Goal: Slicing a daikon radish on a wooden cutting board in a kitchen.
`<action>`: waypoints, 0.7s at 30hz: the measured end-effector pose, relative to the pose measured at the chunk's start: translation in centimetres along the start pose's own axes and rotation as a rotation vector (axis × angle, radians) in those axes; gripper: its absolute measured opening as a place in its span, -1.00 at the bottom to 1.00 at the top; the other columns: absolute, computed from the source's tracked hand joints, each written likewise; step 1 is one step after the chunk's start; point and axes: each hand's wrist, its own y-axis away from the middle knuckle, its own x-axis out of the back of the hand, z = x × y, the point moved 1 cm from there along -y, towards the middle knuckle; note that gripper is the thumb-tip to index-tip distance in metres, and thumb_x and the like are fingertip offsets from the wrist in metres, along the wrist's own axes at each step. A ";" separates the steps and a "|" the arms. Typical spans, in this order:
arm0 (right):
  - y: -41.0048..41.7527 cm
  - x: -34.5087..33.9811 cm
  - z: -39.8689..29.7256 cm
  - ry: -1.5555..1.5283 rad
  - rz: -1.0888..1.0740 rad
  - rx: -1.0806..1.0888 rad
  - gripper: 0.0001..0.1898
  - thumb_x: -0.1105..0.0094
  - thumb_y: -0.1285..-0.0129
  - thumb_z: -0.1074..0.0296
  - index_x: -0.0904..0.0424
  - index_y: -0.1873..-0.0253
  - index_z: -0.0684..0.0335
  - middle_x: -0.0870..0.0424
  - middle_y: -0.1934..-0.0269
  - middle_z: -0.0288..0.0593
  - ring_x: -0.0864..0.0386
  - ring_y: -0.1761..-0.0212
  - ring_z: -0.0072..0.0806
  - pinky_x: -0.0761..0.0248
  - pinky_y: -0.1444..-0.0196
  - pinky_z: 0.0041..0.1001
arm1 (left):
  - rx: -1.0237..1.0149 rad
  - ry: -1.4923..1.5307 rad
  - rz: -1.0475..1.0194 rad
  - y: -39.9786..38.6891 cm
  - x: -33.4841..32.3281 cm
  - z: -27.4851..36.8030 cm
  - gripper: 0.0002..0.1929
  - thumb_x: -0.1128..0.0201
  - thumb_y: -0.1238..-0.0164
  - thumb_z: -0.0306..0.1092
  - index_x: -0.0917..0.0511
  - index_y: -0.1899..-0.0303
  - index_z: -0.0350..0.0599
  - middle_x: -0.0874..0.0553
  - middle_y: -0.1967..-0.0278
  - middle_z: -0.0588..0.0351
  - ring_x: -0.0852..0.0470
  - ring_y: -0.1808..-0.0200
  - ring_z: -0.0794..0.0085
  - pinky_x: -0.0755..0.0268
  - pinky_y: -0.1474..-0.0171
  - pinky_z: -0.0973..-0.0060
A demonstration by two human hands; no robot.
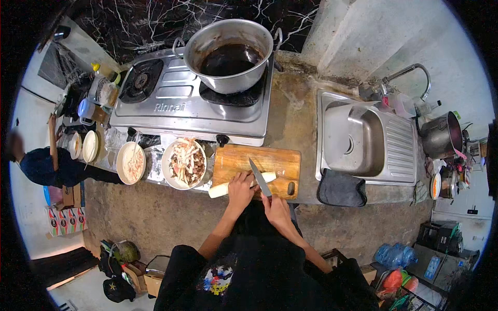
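A long pale peeled vegetable (220, 190), perhaps a daikon, lies across the wooden cutting board (260, 157), its left end jutting past the board's edge. My left hand (240, 190) presses down on its middle. In my right hand (277, 210) is the handle of a kitchen knife (260, 177). The blade slants up and to the left, over the vegetable just right of my left fingers. Small pale slices (281, 172) lie by the vegetable's right end. Left of the board stands a bowl (165, 171) heaped with pale strips and brown pieces.
A large metal pot (229, 79) of dark liquid sits on the Rinnai gas stove (155, 112) behind the board. Further left is a bowl of pale mixture (131, 165). To the right are a steel sink (350, 163) and a dark cloth (342, 188). Another person (46, 165) stands far left.
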 end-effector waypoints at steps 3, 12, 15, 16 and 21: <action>-0.2 -0.5 0.9 -0.026 0.005 -0.005 -0.53 0.00 -0.37 0.03 -0.44 -0.02 0.43 -0.58 0.29 0.36 -0.52 0.18 0.31 -0.38 0.14 0.08 | -0.016 0.038 0.024 0.0 0.0 0.0 -0.57 -0.43 0.13 -0.30 -0.63 0.12 -0.16 -0.62 0.21 0.10 -0.57 0.14 0.20 -0.42 0.15 0.27; -0.4 0.3 -0.7 -0.042 -0.042 -0.117 -0.57 -0.08 -0.33 0.05 -0.47 0.00 0.38 -0.60 0.23 0.29 -0.55 0.16 0.22 -0.40 0.18 0.03 | -0.008 0.047 0.030 -0.1 0.2 0.2 -0.56 -0.45 0.15 -0.36 -0.63 0.11 -0.19 -0.64 0.18 0.09 -0.58 0.10 0.19 -0.44 0.10 0.28; -0.5 0.0 -0.6 -0.006 -0.005 -0.110 -0.57 -0.11 -0.32 0.05 -0.48 0.02 0.38 -0.61 0.28 0.27 -0.57 0.20 0.20 -0.41 0.20 0.02 | -0.042 0.026 0.064 0.0 0.1 0.0 -0.56 -0.43 0.12 -0.29 -0.62 0.09 -0.12 -0.62 0.20 0.11 -0.58 0.12 0.22 -0.42 0.14 0.28; -0.5 -0.1 -0.5 0.028 0.046 -0.082 -0.58 -0.12 -0.31 0.04 -0.49 0.04 0.37 -0.62 0.32 0.25 -0.58 0.23 0.19 -0.42 0.22 0.02 | -0.041 0.026 0.064 0.0 0.0 -0.1 -0.56 -0.43 0.12 -0.29 -0.62 0.09 -0.12 -0.62 0.20 0.11 -0.58 0.12 0.22 -0.42 0.14 0.28; -1.0 -0.2 -0.5 0.059 0.045 -0.089 -0.59 -0.12 -0.30 0.04 -0.52 0.09 0.36 -0.63 0.41 0.23 -0.59 0.31 0.20 -0.43 0.26 0.02 | -0.037 0.014 0.046 -0.1 -0.1 -0.1 -0.57 -0.43 0.10 -0.26 -0.62 0.10 -0.10 -0.61 0.22 0.12 -0.58 0.14 0.22 -0.41 0.16 0.28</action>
